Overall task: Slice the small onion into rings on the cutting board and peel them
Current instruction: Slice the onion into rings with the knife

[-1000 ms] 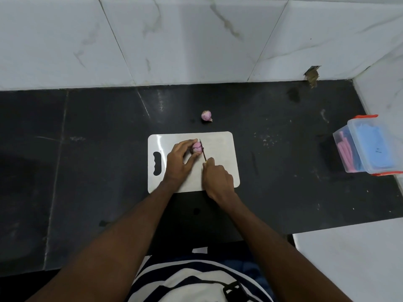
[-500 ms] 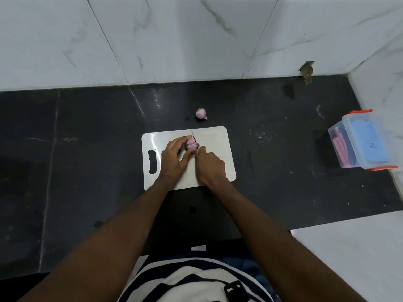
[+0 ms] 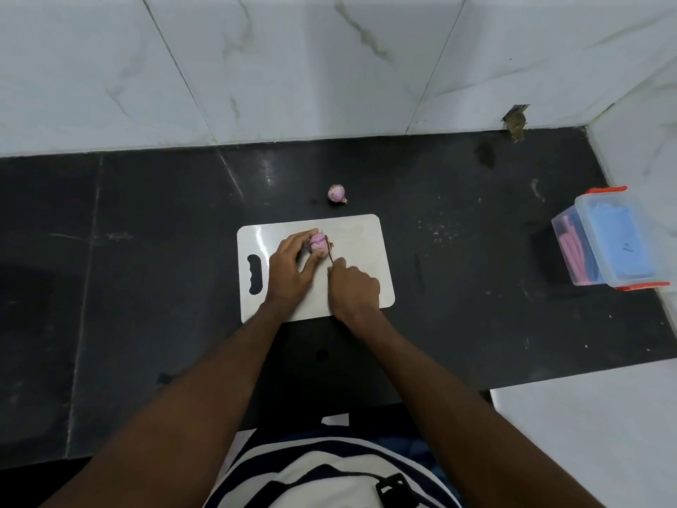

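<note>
A small pink onion (image 3: 318, 243) lies on the white cutting board (image 3: 362, 232), near its far edge. My left hand (image 3: 291, 271) pinches the onion from the left, fingers curled over it. My right hand (image 3: 353, 289) is closed around a knife (image 3: 330, 256) whose thin dark blade stands on edge against the onion's right end, beside its brown root tuft. The handle is hidden inside my fist. A second small onion (image 3: 337, 193) sits on the black counter just beyond the board.
The black stone counter (image 3: 146, 251) meets white marble tiles at the back and right. A clear plastic box (image 3: 608, 240) with orange clips, holding pink and blue items, stands at the right. Crumbs lie right of the board.
The knife blade has slid back toward me along the onion's right end after reaching forward half a second ago. My left hand keeps its hold on the onion.
</note>
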The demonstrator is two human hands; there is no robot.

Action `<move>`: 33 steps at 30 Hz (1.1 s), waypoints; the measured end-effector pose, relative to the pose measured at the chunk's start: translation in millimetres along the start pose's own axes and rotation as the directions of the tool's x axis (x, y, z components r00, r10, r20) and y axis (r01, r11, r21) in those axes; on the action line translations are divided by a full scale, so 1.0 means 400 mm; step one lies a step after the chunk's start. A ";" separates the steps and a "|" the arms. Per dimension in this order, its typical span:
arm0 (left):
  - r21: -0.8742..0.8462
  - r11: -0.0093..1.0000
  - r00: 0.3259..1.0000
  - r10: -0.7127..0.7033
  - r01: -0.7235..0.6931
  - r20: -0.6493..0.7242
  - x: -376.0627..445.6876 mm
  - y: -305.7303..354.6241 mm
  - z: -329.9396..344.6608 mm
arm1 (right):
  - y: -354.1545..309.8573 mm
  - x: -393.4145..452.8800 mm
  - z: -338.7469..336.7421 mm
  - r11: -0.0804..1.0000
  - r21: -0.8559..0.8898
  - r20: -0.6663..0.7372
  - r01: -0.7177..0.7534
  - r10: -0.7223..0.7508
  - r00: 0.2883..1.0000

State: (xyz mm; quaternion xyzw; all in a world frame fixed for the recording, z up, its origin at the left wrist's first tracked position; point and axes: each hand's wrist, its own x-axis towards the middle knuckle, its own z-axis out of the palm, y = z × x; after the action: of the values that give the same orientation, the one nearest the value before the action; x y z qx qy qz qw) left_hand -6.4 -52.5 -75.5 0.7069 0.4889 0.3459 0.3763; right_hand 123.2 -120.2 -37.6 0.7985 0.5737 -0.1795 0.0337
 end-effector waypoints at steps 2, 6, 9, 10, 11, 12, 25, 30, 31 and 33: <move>0.006 1.000 1.000 -0.004 0.004 0.003 -0.001 0.000 -0.001 | 0.005 -0.024 0.010 0.999 -0.039 -0.027 0.015 -0.016 1.000; -0.001 1.000 1.000 0.001 -0.001 0.005 -0.001 0.006 -0.006 | -0.015 0.012 -0.010 0.999 -0.047 -0.002 -0.010 0.010 1.000; 0.004 1.000 1.000 -0.003 0.003 0.020 0.000 0.008 -0.010 | -0.020 0.009 -0.020 0.998 -0.054 0.027 -0.015 0.017 0.999; 0.004 1.000 1.000 -0.001 0.001 0.027 0.000 0.004 -0.011 | -0.017 0.000 -0.020 0.998 -0.066 0.041 -0.018 0.021 0.999; 0.004 1.000 0.999 0.005 -0.005 0.035 -0.001 0.004 -0.012 | -0.012 -0.010 -0.022 0.996 -0.085 0.054 -0.017 0.022 0.998; 0.007 1.000 0.999 0.015 -0.015 0.041 -0.001 0.005 -0.014 | -0.007 -0.021 -0.023 0.995 -0.102 0.069 -0.014 0.021 0.997; 0.110 0.993 0.999 0.031 -0.033 0.015 -0.020 -0.004 -0.056 | 0.015 -0.083 -0.006 0.999 -0.048 0.059 -0.015 0.018 0.998; 0.115 0.993 0.999 -0.007 0.002 0.045 -0.009 0.042 -0.046 | 0.020 -0.083 -0.004 0.999 -0.044 0.050 -0.026 0.028 0.998; 0.151 0.988 0.998 0.007 -0.016 0.056 -0.007 0.044 -0.049 | 0.021 -0.083 -0.003 0.999 -0.044 0.053 -0.029 0.032 0.998; 0.187 0.982 0.998 0.011 -0.023 0.064 -0.006 0.038 -0.058 | 0.023 -0.083 -0.002 0.998 -0.041 0.059 -0.037 0.039 0.998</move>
State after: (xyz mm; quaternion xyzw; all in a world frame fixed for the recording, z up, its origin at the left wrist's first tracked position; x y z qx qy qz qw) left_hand -20.4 -53.7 -51.5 0.7539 0.5012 0.2790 0.3202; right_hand 122.7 -153.0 -27.3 0.8026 0.5606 -0.1912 0.0700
